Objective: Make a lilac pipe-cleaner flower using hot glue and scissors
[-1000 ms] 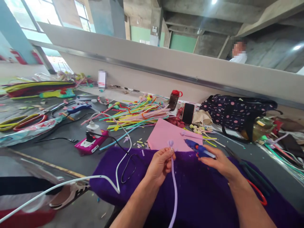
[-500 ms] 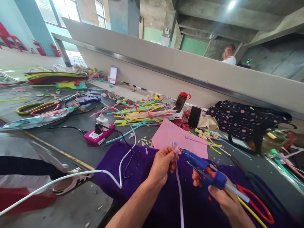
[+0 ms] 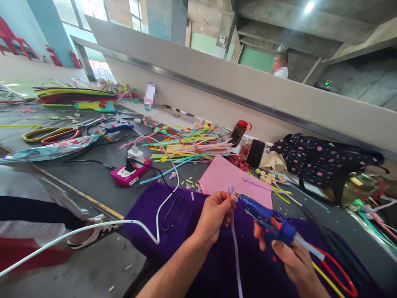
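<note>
My left hand [image 3: 217,213] pinches a lilac pipe cleaner [image 3: 236,254] just below its looped, flower-like top [image 3: 230,188]. The long stem hangs down over the purple cloth [image 3: 149,215]. Wrapped in my right hand [image 3: 288,252] is a blue hot glue gun [image 3: 263,217], its nozzle pointing left at the flower's base, touching or very close. A clear glue stick [image 3: 310,248] sticks out of its back end. Beneath the flower lies a pink sheet [image 3: 217,176], with another lilac piece [image 3: 260,184] on it. Red-handled scissors [image 3: 339,273] lie beside my right wrist.
Bundled pipe cleaners [image 3: 189,149] lie mid-table, near a magenta power strip [image 3: 130,171] with a white cable. A bottle [image 3: 239,132], a phone [image 3: 256,153] and a dotted bag [image 3: 322,161] stand behind. Large scissors [image 3: 52,135] lie left. A person's leg and shoe [image 3: 93,231] show at lower left.
Both hands keep nearly the same pose, with the nozzle still at the flower's base. The view has shifted slightly. The person in the background has moved left.
</note>
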Motion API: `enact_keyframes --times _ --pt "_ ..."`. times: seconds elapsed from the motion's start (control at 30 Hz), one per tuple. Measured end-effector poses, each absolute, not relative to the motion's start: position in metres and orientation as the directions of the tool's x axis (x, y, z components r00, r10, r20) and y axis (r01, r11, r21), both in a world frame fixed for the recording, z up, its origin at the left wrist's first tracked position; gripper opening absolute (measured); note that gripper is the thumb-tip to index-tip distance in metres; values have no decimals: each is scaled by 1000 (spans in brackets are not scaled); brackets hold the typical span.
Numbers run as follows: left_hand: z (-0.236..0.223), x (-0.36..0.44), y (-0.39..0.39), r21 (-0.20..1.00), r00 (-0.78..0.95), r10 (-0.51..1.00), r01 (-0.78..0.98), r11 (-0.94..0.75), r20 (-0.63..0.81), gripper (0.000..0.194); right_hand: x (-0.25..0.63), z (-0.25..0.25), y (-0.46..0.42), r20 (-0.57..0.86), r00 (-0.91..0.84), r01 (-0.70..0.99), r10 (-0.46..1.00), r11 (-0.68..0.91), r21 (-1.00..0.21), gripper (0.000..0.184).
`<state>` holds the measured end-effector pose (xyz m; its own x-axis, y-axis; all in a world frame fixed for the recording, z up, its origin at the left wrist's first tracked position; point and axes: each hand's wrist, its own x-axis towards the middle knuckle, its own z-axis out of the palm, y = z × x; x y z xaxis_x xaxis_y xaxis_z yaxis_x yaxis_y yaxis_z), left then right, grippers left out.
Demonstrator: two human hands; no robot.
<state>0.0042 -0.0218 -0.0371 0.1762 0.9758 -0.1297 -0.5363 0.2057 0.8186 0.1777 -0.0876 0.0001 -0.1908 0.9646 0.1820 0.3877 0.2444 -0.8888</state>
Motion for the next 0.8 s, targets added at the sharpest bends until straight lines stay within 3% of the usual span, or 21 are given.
enact_keyframes --times 0.8 --pt "-38 5 -22 826 183 976 -527 200 -120 26 180 -9 -86 133 -207 439 969 213 -873 32"
